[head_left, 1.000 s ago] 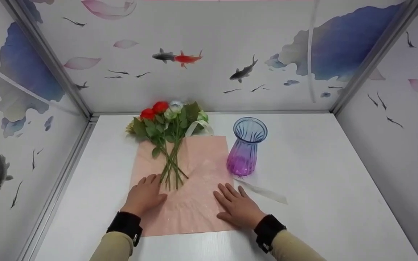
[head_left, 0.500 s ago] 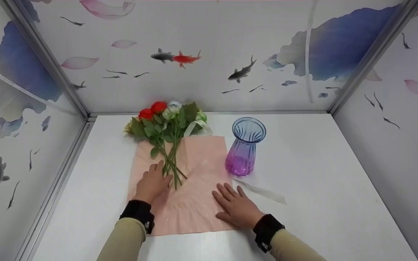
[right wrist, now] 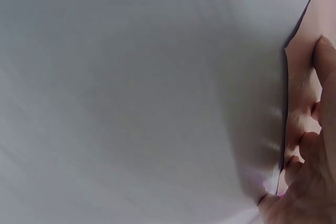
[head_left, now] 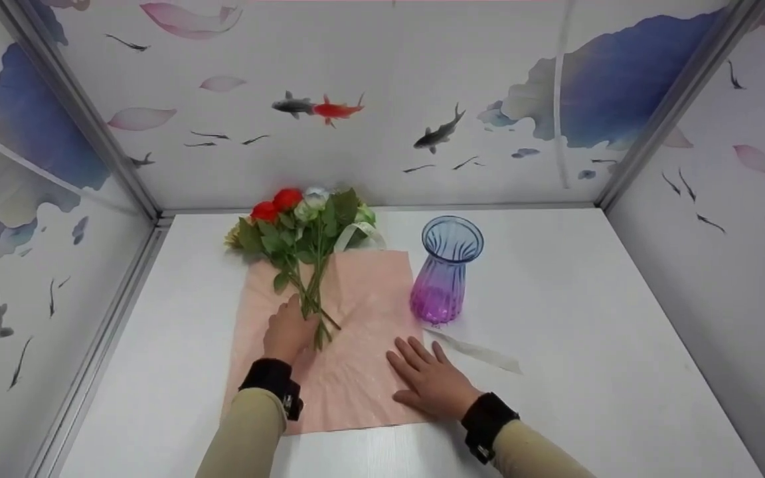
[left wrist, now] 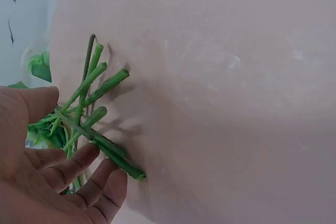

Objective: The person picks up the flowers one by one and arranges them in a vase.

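Observation:
A bunch of flowers (head_left: pixel 316 226) with red, white, yellow and green blooms lies at the back left, its crossed stems (left wrist: pixel 94 98) resting over pink wrapping paper (head_left: pixel 369 299). My left hand (head_left: pixel 291 330) is at the lower stems. In the left wrist view its thumb (left wrist: pixel 42 103) stands apart from the loosely bent fingers (left wrist: pixel 107 187), the stems running through the gap between them. My right hand (head_left: pixel 432 382) lies spread, pressing on the paper's right edge. In the right wrist view, its fingers rest on that edge of the paper (right wrist: pixel 299 77).
A blue-to-purple ribbed glass vase (head_left: pixel 445 272) stands upright right of the paper. A pale ribbon strip (head_left: pixel 479 352) lies below it, with a white ribbon loop (head_left: pixel 359 234) by the blooms. Printed panels (head_left: pixel 382 153) enclose the white table (head_left: pixel 588 318) at back and sides.
My left hand has moved from the paper's left side, up and right, onto the stems, its thumb and fingers now on either side of them. My right hand has stayed in place.

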A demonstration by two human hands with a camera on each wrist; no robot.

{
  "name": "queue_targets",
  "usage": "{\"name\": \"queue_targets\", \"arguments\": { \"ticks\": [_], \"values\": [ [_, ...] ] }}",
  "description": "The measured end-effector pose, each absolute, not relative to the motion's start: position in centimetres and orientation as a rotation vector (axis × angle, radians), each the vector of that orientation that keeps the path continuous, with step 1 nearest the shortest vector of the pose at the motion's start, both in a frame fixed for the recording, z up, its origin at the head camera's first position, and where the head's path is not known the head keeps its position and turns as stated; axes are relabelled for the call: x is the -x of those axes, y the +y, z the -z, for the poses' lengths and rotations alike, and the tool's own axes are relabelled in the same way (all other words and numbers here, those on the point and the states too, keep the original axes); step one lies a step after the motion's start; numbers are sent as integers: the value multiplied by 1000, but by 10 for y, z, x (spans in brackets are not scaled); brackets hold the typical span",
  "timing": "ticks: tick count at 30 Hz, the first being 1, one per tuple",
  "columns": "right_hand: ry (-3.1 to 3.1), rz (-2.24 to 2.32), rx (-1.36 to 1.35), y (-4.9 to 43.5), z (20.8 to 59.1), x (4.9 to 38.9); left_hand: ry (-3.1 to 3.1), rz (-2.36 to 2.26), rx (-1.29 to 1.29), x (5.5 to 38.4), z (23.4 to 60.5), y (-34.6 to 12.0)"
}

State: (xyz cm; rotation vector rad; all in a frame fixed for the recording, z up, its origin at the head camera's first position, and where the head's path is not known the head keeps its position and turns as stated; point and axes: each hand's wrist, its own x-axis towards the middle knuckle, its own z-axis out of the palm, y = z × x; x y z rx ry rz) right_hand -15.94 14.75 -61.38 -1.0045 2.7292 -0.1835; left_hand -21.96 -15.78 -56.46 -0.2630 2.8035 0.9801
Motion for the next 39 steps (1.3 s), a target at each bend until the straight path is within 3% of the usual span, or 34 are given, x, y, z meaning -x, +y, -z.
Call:
{"name": "queue_targets", "arguments": {
  "ticks": [25,39],
  "values": [
    [2716,215,1025,145,610,157,2706,-1384,411,235,572,-159],
    [2656,423,967,152,602,160,2162,-1894,438,239,534,-153]
  ]
}}
